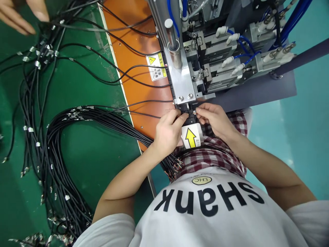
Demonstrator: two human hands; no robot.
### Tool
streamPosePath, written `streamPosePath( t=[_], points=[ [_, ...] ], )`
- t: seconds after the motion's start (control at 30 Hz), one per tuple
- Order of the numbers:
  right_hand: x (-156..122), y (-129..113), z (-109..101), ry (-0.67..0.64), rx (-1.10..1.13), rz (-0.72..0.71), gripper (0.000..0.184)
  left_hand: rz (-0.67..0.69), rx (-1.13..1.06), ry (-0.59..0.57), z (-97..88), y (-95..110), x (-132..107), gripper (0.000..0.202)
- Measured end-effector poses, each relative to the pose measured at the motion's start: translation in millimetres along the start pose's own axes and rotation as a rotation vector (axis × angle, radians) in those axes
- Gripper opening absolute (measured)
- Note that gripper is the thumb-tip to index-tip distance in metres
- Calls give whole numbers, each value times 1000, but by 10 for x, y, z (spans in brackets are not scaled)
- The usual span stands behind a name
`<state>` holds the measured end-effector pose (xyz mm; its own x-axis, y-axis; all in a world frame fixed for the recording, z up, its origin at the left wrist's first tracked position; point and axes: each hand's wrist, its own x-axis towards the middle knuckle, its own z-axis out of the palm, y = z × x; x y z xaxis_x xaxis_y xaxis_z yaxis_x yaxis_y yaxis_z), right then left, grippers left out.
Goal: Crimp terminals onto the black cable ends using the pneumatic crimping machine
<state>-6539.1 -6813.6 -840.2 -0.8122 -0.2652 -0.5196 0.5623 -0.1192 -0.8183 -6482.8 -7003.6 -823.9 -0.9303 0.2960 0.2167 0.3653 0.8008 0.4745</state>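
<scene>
My left hand [167, 132] is closed at the near end of the machine's black track [189, 118], its thumb and fingertips pressed together there. A thin black cable [144, 113] runs in from the left and passes under these fingers. Just across the track, my right hand [214, 120] pinches the small wire end [194, 112] of a cable between thumb and fingertips. Directly in front of both hands stands the machine's metal block [182, 82]. A white label with a yellow arrow [191, 137] sits right below my fingers.
A thick bundle of black cables [102, 115] curves over the green table [100, 164]. More cables [38, 65] lie at the left, near another person's hand [23, 15]. Several cables cross the orange plate [128, 44] into the machine. Air cylinders [221, 51] with blue tubes occupy the right.
</scene>
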Motion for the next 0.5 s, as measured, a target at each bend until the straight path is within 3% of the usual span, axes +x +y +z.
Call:
streamPosePath(
  t=[0.23,0.37,0.5],
  points=[
    [-52,35,28,5,49,-41,33,-24,-103,-1,-144,18,-39,31],
    [-66,48,31,13,29,-64,34,-31,-30,3,-300,-68,-304,33],
    [-73,102,30,16,-2,-109,38,-52,136,34,-325,-124,-545,42]
  ],
)
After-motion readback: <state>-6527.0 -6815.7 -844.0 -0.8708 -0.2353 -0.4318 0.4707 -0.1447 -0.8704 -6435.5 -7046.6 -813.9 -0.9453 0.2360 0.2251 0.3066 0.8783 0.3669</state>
